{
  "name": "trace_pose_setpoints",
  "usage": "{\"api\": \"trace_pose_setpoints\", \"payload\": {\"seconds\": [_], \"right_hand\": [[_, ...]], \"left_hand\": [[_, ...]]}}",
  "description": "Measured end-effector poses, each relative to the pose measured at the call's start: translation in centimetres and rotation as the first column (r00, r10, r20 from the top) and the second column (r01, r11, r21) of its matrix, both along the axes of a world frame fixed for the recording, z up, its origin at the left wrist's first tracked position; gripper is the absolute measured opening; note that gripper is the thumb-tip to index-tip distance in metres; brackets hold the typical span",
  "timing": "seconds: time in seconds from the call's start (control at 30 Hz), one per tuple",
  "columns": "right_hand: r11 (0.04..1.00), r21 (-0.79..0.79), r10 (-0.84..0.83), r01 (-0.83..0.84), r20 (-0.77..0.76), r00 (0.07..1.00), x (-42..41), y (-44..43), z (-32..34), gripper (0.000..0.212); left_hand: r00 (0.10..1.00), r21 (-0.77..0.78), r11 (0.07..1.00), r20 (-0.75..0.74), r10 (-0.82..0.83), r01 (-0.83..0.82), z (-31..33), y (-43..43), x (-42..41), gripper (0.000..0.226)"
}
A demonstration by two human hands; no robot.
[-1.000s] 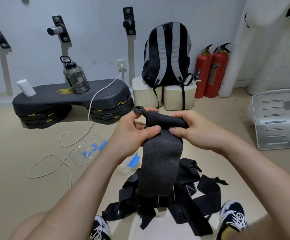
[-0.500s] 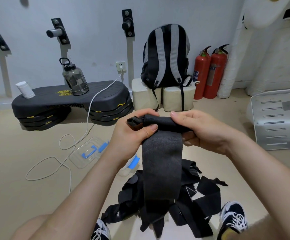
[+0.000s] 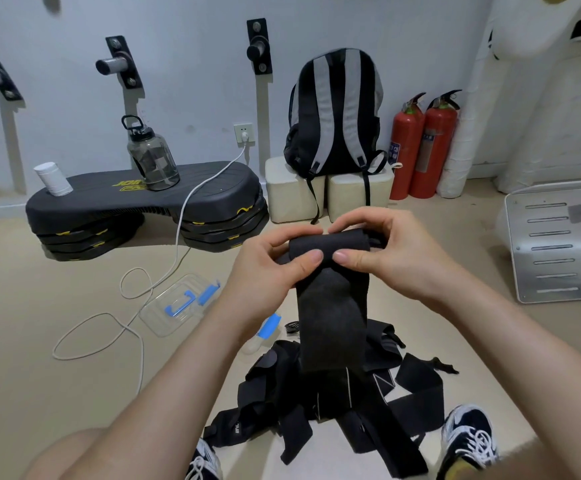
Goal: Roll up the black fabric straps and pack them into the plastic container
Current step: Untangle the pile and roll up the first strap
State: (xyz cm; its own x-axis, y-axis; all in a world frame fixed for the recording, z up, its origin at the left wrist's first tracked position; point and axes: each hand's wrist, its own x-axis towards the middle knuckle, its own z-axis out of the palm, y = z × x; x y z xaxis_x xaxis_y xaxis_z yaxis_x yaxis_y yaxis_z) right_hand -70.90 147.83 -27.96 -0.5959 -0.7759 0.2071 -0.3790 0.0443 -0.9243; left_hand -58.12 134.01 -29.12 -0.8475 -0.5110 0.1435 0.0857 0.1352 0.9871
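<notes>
The left hand (image 3: 268, 268) and right hand (image 3: 386, 251) are both pinching the rolled end of one black strap (image 3: 332, 317). Their thumbs press the near face of the roll and almost meet at its middle, and the fingers curl over the far side. The roll is held up in the air between the two hands, well above the floor.

The step in hand looks like the rolling itself, and only a few turns seem wound. The next move probably calls for turning the roll toward the loose length, with even thumb pressure so the edges stay lined up and the coil stays tight.

The roll's axis runs left to right. The strap's long axis runs from the roll down toward the near floor. Its free end hangs in front of the pile of straps (image 3: 417, 396) lying between the shoes, and I cannot tell whether the two touch.

The plastic container (image 3: 174, 306) lies on the floor to the left, well apart from the hands, with nothing black in it. A second clear piece (image 3: 265, 332) with a blue clip shows beside the left forearm, and I cannot tell which is box and which is lid. A white cable (image 3: 181, 216) loops past them.
</notes>
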Motion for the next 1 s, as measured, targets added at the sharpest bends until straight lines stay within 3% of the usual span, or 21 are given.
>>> {"api": "trace_pose_setpoints", "payload": {"seconds": [0.13, 0.2, 0.27, 0.37, 0.47, 0.53, 0.6, 0.7, 0.87, 0.93, 1.0], "right_hand": [[0.989, -0.097, -0.072, 0.107, 0.314, 0.947, 0.4, -0.6, -0.7, 0.059], [0.982, -0.121, -0.087, 0.144, 0.387, 0.918, 0.7, -1.1, -1.2, 0.061], [0.969, -0.16, -0.121, 0.186, 0.349, 0.929, 0.8, -1.3, -1.4, 0.052], [0.97, -0.154, -0.16, 0.187, 0.173, 0.972, 0.8, -1.2, -1.5, 0.036], [0.981, -0.121, -0.143, 0.151, 0.07, 0.987, 1.1, -1.3, -1.6, 0.02], [0.979, -0.15, -0.123, 0.136, 0.093, 0.988, 1.3, -1.4, -1.6, 0.012], [0.971, -0.185, -0.121, 0.152, 0.168, 0.978, 1.4, -1.4, -1.3, 0.016], [0.959, -0.197, -0.14, 0.202, 0.292, 0.946, 2.1, -1.5, -1.1, 0.023], [0.942, -0.179, -0.19, 0.284, 0.412, 0.891, 3.3, -2.1, -1.2, 0.013], [0.935, -0.182, -0.201, 0.305, 0.436, 0.877, 3.4, -2.2, -1.3, 0.009], [0.938, -0.175, -0.189, 0.299, 0.466, 0.864, 3.4, -2.3, -1.3, 0.008]], "left_hand": [[0.988, 0.127, 0.987, -0.105, 0.112, -0.099, 0.5, -0.2, -0.1, 0.031], [0.979, 0.213, 0.968, -0.126, 0.163, -0.134, 0.6, -0.2, -0.3, 0.03], [0.97, 0.311, 0.94, -0.145, 0.196, -0.143, 0.7, -0.2, -0.4, 0.027], [0.961, 0.417, 0.902, -0.186, 0.207, -0.113, 1.0, -0.2, -0.5, 0.023], [0.961, 0.448, 0.89, -0.2, 0.192, -0.084, 1.1, 0.0, -0.6, 0.022], [0.965, 0.427, 0.9, -0.188, 0.184, -0.089, 1.0, 0.2, -0.6, 0.021], [0.966, 0.337, 0.933, -0.173, 0.192, -0.125, 1.0, 0.3, -0.5, 0.022], [0.951, -0.023, 0.966, -0.188, 0.247, -0.256, 0.7, -0.3, -0.4, 0.029], [0.923, -0.51, 0.777, -0.299, 0.242, -0.369, 0.3, -1.0, -0.1, 0.03], [0.914, -0.576, 0.72, -0.343, 0.217, -0.387, 0.3, -1.1, -0.2, 0.032], [0.906, -0.571, 0.719, -0.37, 0.206, -0.396, 0.1, -1.0, -0.3, 0.033]]}}
